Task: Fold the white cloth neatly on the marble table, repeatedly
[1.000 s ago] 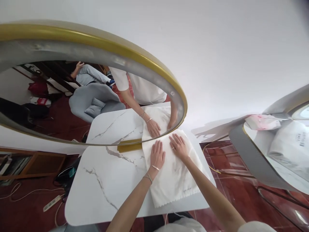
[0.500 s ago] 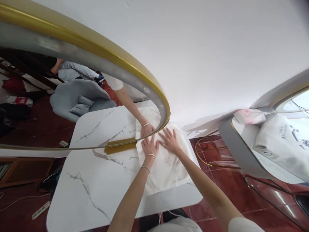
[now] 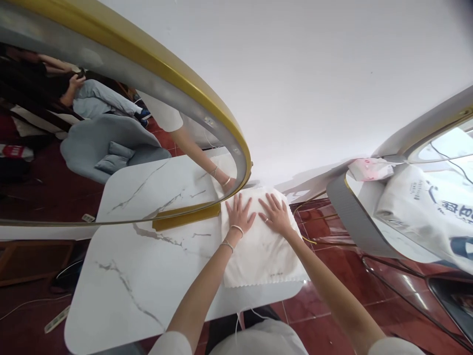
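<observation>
A white cloth [image 3: 264, 256] with a scalloped near edge lies flat at the right end of the marble-patterned table [image 3: 148, 276]. Faint small print shows near its front edge. My left hand [image 3: 239, 215], with bracelets at the wrist, rests palm down on the cloth's upper left part, fingers spread. To its right my right hand [image 3: 276, 215], a ring on one finger, lies palm down on the upper right part, fingers also apart. Neither hand grips the fabric.
A gold-framed mirror [image 3: 207, 93] stands over the table on a gold base [image 3: 185, 217], reflecting an armchair and a seated person. On the right, a second table [image 3: 349, 217] bears a tissue pack [image 3: 370, 169] and a printed white cloth bag [image 3: 414, 197]. A power strip [image 3: 57, 319] lies on the floor.
The cloth has shifted right, away from the mirror base, and lies straighter. Both hands have moved right with it, and they are a little farther apart. The camera view has shifted slightly.
</observation>
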Demonstrator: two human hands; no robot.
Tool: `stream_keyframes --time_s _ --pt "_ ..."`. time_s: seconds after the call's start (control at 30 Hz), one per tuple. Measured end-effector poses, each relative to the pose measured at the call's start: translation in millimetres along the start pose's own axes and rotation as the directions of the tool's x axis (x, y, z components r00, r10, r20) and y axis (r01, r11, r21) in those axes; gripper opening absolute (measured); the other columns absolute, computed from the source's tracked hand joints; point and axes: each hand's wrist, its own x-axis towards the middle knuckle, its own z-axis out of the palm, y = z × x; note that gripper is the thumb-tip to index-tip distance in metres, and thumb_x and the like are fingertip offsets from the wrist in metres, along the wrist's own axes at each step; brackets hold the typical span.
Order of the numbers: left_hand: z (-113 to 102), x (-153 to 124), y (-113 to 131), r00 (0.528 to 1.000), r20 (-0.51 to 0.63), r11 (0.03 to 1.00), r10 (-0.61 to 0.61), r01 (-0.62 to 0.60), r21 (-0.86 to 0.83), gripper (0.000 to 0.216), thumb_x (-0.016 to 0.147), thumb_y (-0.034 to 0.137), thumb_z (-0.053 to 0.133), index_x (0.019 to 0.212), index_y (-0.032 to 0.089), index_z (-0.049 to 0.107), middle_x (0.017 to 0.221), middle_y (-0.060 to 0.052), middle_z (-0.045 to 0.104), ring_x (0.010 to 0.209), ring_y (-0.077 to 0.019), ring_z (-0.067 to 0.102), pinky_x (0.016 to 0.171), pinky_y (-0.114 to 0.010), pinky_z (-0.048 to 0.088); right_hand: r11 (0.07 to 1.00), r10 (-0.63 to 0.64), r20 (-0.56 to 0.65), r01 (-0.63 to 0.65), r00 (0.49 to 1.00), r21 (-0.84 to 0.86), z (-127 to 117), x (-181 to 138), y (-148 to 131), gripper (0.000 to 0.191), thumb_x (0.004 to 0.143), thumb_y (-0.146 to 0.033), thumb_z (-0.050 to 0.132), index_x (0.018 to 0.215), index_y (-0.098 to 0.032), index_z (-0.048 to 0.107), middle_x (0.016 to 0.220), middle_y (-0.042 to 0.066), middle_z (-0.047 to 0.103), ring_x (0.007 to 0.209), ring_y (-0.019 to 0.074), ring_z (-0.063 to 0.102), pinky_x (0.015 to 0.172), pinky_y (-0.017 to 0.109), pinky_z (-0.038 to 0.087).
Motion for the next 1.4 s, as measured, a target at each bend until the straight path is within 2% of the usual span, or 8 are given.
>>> stream_keyframes --time_s 0.17,0.4,0.57,0.73,0.83,0.97,1.17,1.4 --pt "-4 -70 7 0.993 0.002 0.992 0.122 -0.122 -0.015 0.055 0.091 0.042 0.046 0.144 0.035 0.032 0.156 -0.007 0.021 0.144 -0.03 0.017 0.114 -0.057 0.017 1.0 0.023 -0.016 -0.023 1.0 -0.005 -8 -63 -20 0.056 0.097 -0.044 0.036 0.149 -0.031 0.021 0.156 0.007 0.018 0.143 0.0289 0.018 0.112 0.058 0.016" --pt "-11 -153 18 0.995 0.005 0.995 0.098 -0.098 -0.007 0.056 0.091 0.04 0.047 0.144 0.041 0.03 0.156 -0.003 0.023 0.143 -0.028 0.023 0.113 -0.054 0.022 0.998 -0.055 0.03 0.054 0.998 0.027 -24 -178 -65 0.068 0.09 -0.051 0.046 0.15 -0.031 0.02 0.154 0.008 0.023 0.141 0.0332 0.022 0.112 0.06 0.015" --pt "-9 -114 8 0.993 -0.004 0.993 0.115 -0.115 -0.038 0.055 0.092 0.037 0.046 0.144 0.04 0.029 0.156 -0.001 0.022 0.143 -0.0255 0.021 0.115 -0.052 0.021 0.999 -0.039 0.024 0.039 0.999 -0.012 -19 -179 -64 0.068 0.09 -0.051 0.046 0.149 -0.031 0.022 0.155 0.009 0.021 0.142 0.0341 0.02 0.112 0.06 0.015" --pt "-5 -31 -1 0.996 0.017 0.995 0.083 -0.082 -0.06 0.048 0.093 0.03 0.043 0.141 0.034 0.041 0.154 -0.005 0.029 0.143 -0.0269 0.023 0.115 -0.053 0.024 0.999 -0.011 -0.003 0.011 1.0 -0.032 -7 -96 -35 0.059 0.094 -0.048 0.04 0.148 -0.031 0.024 0.156 0.007 0.017 0.144 0.0305 0.015 0.112 0.059 0.013" --pt "-2 -21 6 1.0 0.006 0.998 0.015 -0.015 -0.053 0.049 0.093 0.026 0.041 0.141 0.028 0.041 0.154 -0.007 0.029 0.143 -0.0275 0.023 0.114 -0.052 0.027 0.999 -0.026 -0.007 0.026 1.0 -0.021 -2 -56 -22 0.056 0.096 -0.047 0.038 0.148 -0.033 0.025 0.156 0.006 0.018 0.144 0.029 0.015 0.113 0.058 0.012" --pt "-2 -78 24 0.999 -0.031 0.998 0.008 -0.01 -0.059 0.061 0.089 0.041 0.049 0.146 0.028 0.031 0.158 -0.008 0.017 0.145 -0.0327 0.012 0.113 -0.058 0.023 0.999 -0.046 -0.019 0.046 0.999 -0.009 -1 -51 -20 0.056 0.096 -0.045 0.038 0.148 -0.032 0.023 0.156 0.006 0.017 0.144 0.0289 0.015 0.113 0.057 0.014" --pt "-13 -191 37 0.998 0.011 0.997 0.061 -0.06 -0.05 0.07 0.085 0.05 0.053 0.147 0.032 0.026 0.157 -0.01 0.017 0.144 -0.0351 0.014 0.112 -0.059 0.016 0.997 -0.073 -0.024 0.073 0.997 0.004 -8 -130 -54 0.06 0.095 -0.042 0.04 0.15 -0.032 0.017 0.157 0.007 0.014 0.144 0.0311 0.014 0.113 0.058 0.017" --pt "-23 -243 18 0.998 -0.011 0.998 0.06 -0.06 0.026 0.066 0.085 0.049 0.05 0.146 0.033 0.029 0.153 -0.009 0.029 0.142 -0.0315 0.024 0.113 -0.055 0.013 0.988 -0.151 -0.011 0.152 0.988 0.036 -14 -178 -113 0.068 0.091 -0.045 0.046 0.151 -0.029 0.016 0.155 0.013 0.02 0.142 0.0365 0.016 0.109 0.064 0.018"
